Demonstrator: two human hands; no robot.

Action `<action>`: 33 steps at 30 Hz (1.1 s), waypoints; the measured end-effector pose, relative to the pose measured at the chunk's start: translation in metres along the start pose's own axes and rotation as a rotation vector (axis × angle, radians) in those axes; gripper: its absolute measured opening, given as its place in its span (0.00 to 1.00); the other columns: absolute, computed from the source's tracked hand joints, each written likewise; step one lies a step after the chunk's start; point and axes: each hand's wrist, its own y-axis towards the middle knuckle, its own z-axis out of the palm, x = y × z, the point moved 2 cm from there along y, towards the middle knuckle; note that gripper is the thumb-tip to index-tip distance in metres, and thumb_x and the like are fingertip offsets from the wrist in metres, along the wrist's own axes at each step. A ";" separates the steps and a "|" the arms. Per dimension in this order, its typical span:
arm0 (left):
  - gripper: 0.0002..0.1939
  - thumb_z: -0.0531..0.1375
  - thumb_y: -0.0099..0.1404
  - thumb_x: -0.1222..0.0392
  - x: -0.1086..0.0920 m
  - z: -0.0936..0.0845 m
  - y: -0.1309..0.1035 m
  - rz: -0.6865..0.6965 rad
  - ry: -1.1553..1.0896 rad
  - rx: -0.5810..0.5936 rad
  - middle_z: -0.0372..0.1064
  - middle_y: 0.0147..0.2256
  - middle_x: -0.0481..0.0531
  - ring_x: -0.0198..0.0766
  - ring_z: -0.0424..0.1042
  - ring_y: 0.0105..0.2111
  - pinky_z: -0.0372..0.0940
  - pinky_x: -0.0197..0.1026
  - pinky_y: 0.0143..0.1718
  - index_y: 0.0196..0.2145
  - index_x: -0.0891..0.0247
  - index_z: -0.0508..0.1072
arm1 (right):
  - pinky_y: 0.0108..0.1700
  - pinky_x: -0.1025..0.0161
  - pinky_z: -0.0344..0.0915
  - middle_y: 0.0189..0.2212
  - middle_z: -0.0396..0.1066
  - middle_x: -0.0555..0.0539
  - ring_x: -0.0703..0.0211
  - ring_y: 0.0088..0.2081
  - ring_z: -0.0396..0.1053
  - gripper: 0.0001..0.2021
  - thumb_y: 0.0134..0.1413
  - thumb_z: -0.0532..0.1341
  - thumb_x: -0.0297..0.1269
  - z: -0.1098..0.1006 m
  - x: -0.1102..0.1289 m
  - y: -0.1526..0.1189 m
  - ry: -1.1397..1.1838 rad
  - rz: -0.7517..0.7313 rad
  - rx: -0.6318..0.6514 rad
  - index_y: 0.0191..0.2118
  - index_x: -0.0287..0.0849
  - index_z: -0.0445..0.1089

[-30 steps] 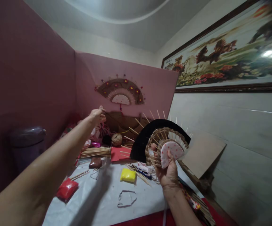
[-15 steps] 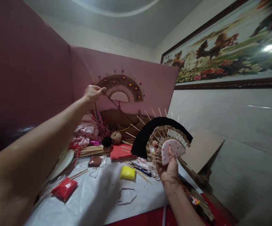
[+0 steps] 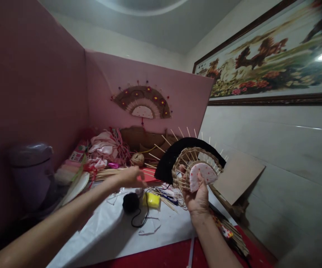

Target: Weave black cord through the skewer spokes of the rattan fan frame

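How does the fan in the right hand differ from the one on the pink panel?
The held fan has a black outer band; the panel fan a brown one. The panel fan's band carries flowers; the held fan's looks plain. Both share sticks and a pale, spotted half-round base.

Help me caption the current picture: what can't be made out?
Head view:
The left hand: blur hides whether it grips anything.
The right hand: partly hidden behind the semicircular black cloth fan.
The brown-framed horse picture: cut off by the top and right edges.
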 end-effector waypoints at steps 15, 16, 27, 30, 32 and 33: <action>0.21 0.49 0.62 0.45 -0.021 0.066 -0.129 0.275 0.618 0.199 0.71 0.30 0.60 0.48 0.70 0.31 0.63 0.46 0.28 0.31 0.64 0.72 | 0.23 0.68 0.69 0.32 0.76 0.46 0.61 0.28 0.73 0.14 0.46 0.60 0.38 -0.007 -0.004 0.001 -0.043 0.022 0.001 0.41 0.41 0.68; 0.18 0.53 0.60 0.46 -0.022 0.068 -0.134 0.262 0.585 0.219 0.71 0.32 0.60 0.49 0.70 0.32 0.63 0.47 0.28 0.32 0.63 0.72 | 0.23 0.68 0.69 0.31 0.76 0.46 0.61 0.27 0.73 0.15 0.46 0.60 0.39 -0.007 -0.004 0.002 -0.049 0.022 -0.008 0.42 0.41 0.68; 0.13 0.52 0.62 0.52 0.032 -0.034 -0.036 -0.596 -1.097 -0.430 0.66 0.26 0.53 0.38 0.71 0.26 0.68 0.39 0.26 0.33 0.67 0.63 | 0.27 0.66 0.71 0.30 0.76 0.47 0.61 0.29 0.73 0.15 0.45 0.60 0.40 -0.009 -0.004 0.003 -0.065 0.026 -0.013 0.41 0.41 0.69; 0.06 0.54 0.60 0.60 0.059 -0.043 -0.024 -0.676 -1.050 -0.573 0.65 0.24 0.54 0.39 0.72 0.26 0.68 0.40 0.26 0.32 0.66 0.63 | 0.27 0.66 0.71 0.30 0.76 0.47 0.60 0.30 0.73 0.15 0.45 0.60 0.40 -0.008 -0.003 0.002 -0.054 0.028 -0.019 0.41 0.41 0.69; 0.01 0.55 0.57 0.66 0.072 -0.035 -0.025 -0.649 -0.878 -0.538 0.66 0.23 0.53 0.38 0.71 0.24 0.66 0.38 0.24 0.29 0.66 0.64 | 0.28 0.66 0.71 0.31 0.76 0.46 0.60 0.31 0.73 0.15 0.45 0.60 0.40 -0.006 -0.002 0.002 -0.035 0.023 -0.023 0.41 0.41 0.68; 0.01 0.55 0.55 0.68 0.077 -0.030 -0.025 -0.634 -0.811 -0.534 0.66 0.22 0.52 0.38 0.70 0.23 0.65 0.37 0.23 0.28 0.66 0.65 | 0.28 0.67 0.71 0.31 0.76 0.46 0.61 0.31 0.73 0.15 0.45 0.59 0.39 -0.005 -0.002 0.002 -0.027 0.024 -0.026 0.41 0.40 0.68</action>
